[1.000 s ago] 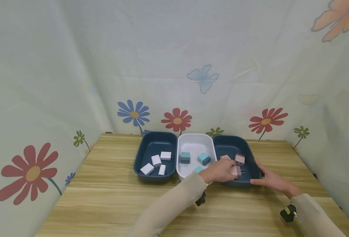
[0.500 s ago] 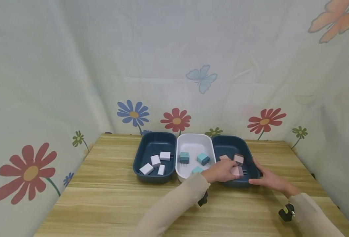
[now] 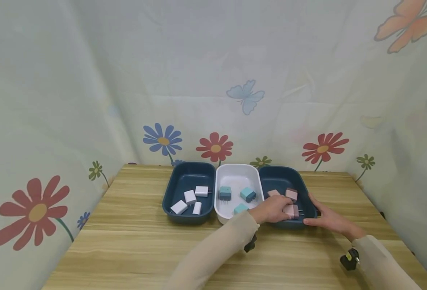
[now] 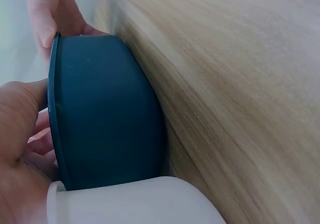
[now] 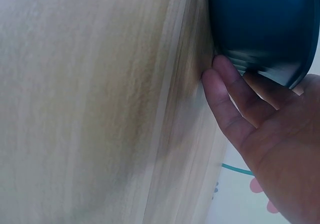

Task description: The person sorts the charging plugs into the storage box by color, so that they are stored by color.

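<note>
My left hand (image 3: 273,208) reaches into the right-hand dark blue tray (image 3: 283,173), its fingers on a two-tone pink charger plug (image 3: 291,211) with metal prongs pointing right. Two more pink plugs lie behind it, one (image 3: 291,194) further right and another (image 3: 273,193) beside the knuckles. In the left wrist view, the thumb of that hand meets the tray's rim and the curled fingers are partly hidden behind it. My right hand (image 3: 331,220) rests against the same tray's right side, thumb at the near rim. The right wrist view shows its fingers (image 5: 225,101) extended along the tray's outer wall.
A white tray (image 3: 238,169) with teal plugs (image 3: 248,194) adjoins on the left, under my left wrist. Beyond it stands another dark blue tray (image 3: 193,167) with several white plugs (image 3: 190,197). All sit on a wooden table (image 3: 144,249) before a flowered cloth (image 3: 191,88).
My left hand has slid slightly right inside the tray, and the near pink charger plug has shifted right with it. The right hand stays against the tray. The head view has turned a little.
</note>
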Demonstrator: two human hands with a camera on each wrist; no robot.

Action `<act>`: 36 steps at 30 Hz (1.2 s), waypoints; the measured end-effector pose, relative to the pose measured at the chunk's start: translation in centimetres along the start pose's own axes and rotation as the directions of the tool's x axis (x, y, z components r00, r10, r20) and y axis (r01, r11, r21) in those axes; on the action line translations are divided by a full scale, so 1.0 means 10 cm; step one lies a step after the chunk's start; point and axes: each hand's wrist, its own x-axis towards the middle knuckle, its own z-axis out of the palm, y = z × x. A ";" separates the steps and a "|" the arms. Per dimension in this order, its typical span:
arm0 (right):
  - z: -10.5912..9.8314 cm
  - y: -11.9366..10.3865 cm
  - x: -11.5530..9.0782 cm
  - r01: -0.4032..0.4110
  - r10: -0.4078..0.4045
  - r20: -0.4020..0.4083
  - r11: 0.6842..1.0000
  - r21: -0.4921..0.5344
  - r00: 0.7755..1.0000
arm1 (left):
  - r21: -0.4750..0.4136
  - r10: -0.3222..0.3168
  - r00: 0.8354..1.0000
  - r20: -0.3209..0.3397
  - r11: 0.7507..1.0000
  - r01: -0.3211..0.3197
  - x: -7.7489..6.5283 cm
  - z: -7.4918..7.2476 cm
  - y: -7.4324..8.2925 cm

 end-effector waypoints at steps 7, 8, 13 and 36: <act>0.01 0.02 0.00 0.005 -0.005 -0.004 1.000 0.011 1.000 | -0.020 -0.001 1.000 0.002 1.000 0.002 0.03 0.02 0.00; 0.01 0.02 -0.01 0.005 -0.005 -0.002 1.000 0.015 1.000 | -0.024 -0.002 1.000 0.006 1.000 0.002 0.04 0.02 0.00; 0.01 0.01 -0.01 0.000 0.000 0.005 1.000 0.024 1.000 | -0.040 -0.004 1.000 0.010 0.999 0.004 0.04 0.02 0.02; 0.01 0.05 0.01 0.036 -0.036 -0.017 0.999 0.033 0.999 | -0.158 0.017 0.997 -0.079 0.987 -0.030 0.01 0.00 0.05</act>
